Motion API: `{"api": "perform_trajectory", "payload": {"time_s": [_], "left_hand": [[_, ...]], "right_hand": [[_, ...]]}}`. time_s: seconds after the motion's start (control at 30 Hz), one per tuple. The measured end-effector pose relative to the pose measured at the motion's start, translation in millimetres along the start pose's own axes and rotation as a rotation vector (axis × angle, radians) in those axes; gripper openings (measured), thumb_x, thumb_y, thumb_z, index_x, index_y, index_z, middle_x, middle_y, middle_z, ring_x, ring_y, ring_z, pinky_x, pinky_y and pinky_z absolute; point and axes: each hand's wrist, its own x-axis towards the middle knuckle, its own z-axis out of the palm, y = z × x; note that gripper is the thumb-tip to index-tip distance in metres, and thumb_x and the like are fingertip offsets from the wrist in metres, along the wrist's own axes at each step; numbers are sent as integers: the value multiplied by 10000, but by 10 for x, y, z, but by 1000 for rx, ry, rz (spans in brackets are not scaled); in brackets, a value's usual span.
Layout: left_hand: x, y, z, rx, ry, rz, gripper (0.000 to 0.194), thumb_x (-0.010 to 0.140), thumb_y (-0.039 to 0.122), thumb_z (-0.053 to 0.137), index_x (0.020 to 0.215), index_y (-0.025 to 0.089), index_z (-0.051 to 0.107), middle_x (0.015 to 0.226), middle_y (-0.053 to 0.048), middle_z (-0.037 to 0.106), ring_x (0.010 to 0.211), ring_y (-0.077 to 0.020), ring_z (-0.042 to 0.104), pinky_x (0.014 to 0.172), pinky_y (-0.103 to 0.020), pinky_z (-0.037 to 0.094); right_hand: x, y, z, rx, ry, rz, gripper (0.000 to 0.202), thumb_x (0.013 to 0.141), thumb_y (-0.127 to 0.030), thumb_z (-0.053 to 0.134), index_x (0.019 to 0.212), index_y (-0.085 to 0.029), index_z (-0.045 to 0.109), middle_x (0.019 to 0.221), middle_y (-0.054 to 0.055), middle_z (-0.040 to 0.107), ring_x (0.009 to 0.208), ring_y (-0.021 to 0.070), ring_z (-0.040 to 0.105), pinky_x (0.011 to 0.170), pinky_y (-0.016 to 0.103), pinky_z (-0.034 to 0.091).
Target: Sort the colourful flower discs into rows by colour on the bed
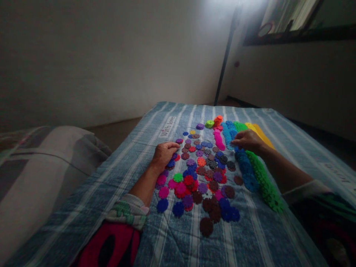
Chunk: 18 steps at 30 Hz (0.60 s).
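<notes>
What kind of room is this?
Probably a room in somebody's home, though I can't be sure. The striped cloth printed "With love" looks homely, colourful notched discs are spread over it, and there's a window in the plain wall.

We see a dim room, lit mostly by a white glare that burns out detail at the top of the tall, thin, dark pole [225, 63]. Left of the pole, the plain grey-white wall [167, 55] catches a soft glow that fades into gloom farther out. Right of the pole, the dark-framed window [292, 22] shows a paler patch, with the murky right-hand wall [278, 70] below. Nearer us than the pole, the small, flower-shaped, multicoloured discs [180, 190] look vivid but softly smeared. Toward the outer edges, we notice stretching and deep shadow.
</notes>
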Motion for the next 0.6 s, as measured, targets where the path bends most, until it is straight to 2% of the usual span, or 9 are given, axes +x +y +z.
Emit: {"api": "perform_trajectory", "payload": {"time_s": [0.17,0.33,0.47,0.6], "left_hand": [[29,-47,-3,-14,-26,5,304,600,267,575,821,172,759,609,-15,650,477,-107,481,452,-230,348],[39,-51,-7,6,-22,14,309,595,271,572,820,174,761,612,-17,656,479,-110,484,464,-237,357],[26,-25,-11,14,-18,13,310,592,272,566,813,172,759,586,-12,638,473,-110,472,451,-231,338],[4,13,-22,16,-10,24,309,587,278,570,805,169,759,575,-11,630,474,-111,465,444,-226,325]], "right_hand": [[28,67,132,-151,12,-11,120,723,-250,706,647,-158,693,455,-21,577,495,127,565,480,214,358],[18,94,86,-296,55,-9,147,764,-276,687,848,-171,747,541,-1,627,579,154,603,531,230,369],[-45,57,67,-393,58,-33,191,797,-304,658,932,-202,747,687,23,687,656,160,627,562,229,384],[-114,-6,151,-502,22,-97,208,785,-308,678,971,-238,741,881,41,718,810,181,646,609,231,390]]}}
